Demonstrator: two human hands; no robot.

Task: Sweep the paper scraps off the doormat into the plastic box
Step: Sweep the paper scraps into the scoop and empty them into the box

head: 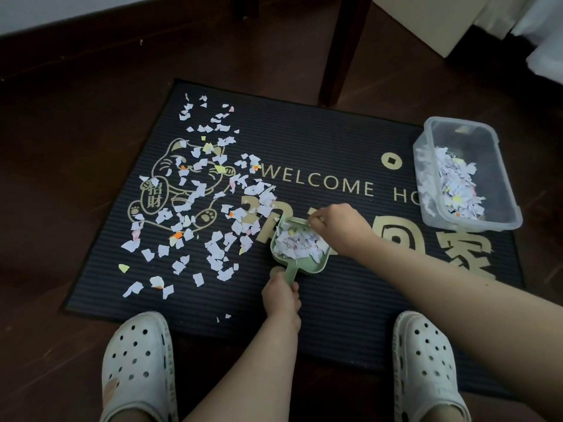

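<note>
A black doormat [335,141] with gold lettering lies on the dark floor. Several white and coloured paper scraps [195,190] are scattered over its left half. A small green dustpan [307,264] sits mid-mat, filled with scraps. My left hand [281,295] grips the dustpan's handle from below. My right hand [338,226] is curled at the pan's right rim, pinching something small that I cannot make out. The clear plastic box [426,138] stands on the mat's right edge, partly filled with scraps.
A dark wooden furniture leg [341,56] stands just behind the mat. My two white clogs [137,363] [426,367] rest at the mat's near edge. A pale wall [91,10] and white furniture [426,19] border the far side.
</note>
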